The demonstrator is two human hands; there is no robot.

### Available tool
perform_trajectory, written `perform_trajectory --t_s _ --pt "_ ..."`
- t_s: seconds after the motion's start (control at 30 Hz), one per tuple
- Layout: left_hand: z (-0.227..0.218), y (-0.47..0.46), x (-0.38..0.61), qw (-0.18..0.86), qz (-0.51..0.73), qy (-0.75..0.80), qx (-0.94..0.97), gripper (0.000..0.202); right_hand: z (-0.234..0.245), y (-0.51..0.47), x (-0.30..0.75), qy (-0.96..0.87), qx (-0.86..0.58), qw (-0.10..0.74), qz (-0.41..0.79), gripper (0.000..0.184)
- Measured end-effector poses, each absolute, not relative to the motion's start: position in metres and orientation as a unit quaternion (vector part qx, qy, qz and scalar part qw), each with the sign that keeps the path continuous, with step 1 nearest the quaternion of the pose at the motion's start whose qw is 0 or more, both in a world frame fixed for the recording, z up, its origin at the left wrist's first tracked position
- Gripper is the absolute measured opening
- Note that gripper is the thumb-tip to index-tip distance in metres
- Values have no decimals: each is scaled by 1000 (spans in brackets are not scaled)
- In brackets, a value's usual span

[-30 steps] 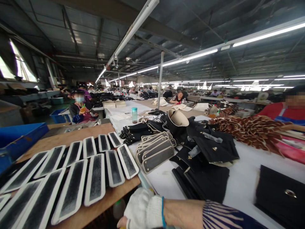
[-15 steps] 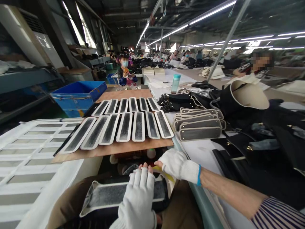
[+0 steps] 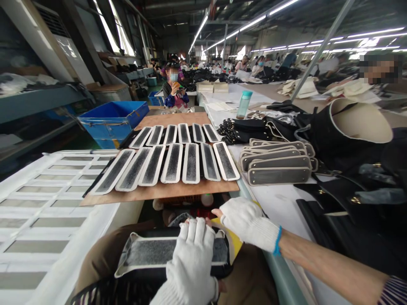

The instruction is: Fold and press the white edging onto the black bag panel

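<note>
Across my lap lies a black bag piece with a fuzzy grey base panel point(image 3: 149, 250) edged in off-white. My left hand point(image 3: 193, 252), in a white fingertip-less glove, rests flat on top of that panel, fingers stretched out and covering part of it. My right hand point(image 3: 246, 220), gloved the same way, is closed at the far right end of the piece. It grips a yellow sheet-like edge point(image 3: 235, 242) there; the fingers underneath are hidden.
A brown board point(image 3: 159, 195) ahead bears two rows of white-rimmed dark panels. To its right are stacked grey trimmed pieces point(image 3: 280, 171), a teal bottle point(image 3: 243, 104) and black bags point(image 3: 321, 127). A blue bin point(image 3: 111, 127) stands left, beyond a white slatted rack point(image 3: 54, 222). People sit farther back.
The view has shifted slightly, so the scene sits farther right. My right hand has lifted or turned outward a little, and more of the yellow edge shows. The left hand stays on the panel.
</note>
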State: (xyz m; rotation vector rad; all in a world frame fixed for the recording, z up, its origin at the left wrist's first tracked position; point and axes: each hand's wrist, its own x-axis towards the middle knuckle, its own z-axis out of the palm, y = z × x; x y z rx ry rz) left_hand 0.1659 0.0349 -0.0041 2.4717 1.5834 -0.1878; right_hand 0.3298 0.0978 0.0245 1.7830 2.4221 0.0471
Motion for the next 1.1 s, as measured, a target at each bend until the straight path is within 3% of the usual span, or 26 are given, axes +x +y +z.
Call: perform_trajectory --t_s 0.13,0.33,0.53,1.1 --pt "6 34 167 80 -69 529 842 92 12 95 336 818 569 30 84 53" --pt "5 33 167 118 -66 551 824 102 4 82 341 840 535 15 87 55" --pt "11 32 169 141 -59 564 811 105 20 85 331 800 597 57 7 56" --pt "21 37 167 197 -115 554 800 94 38 109 317 888 443 126 -17 65"
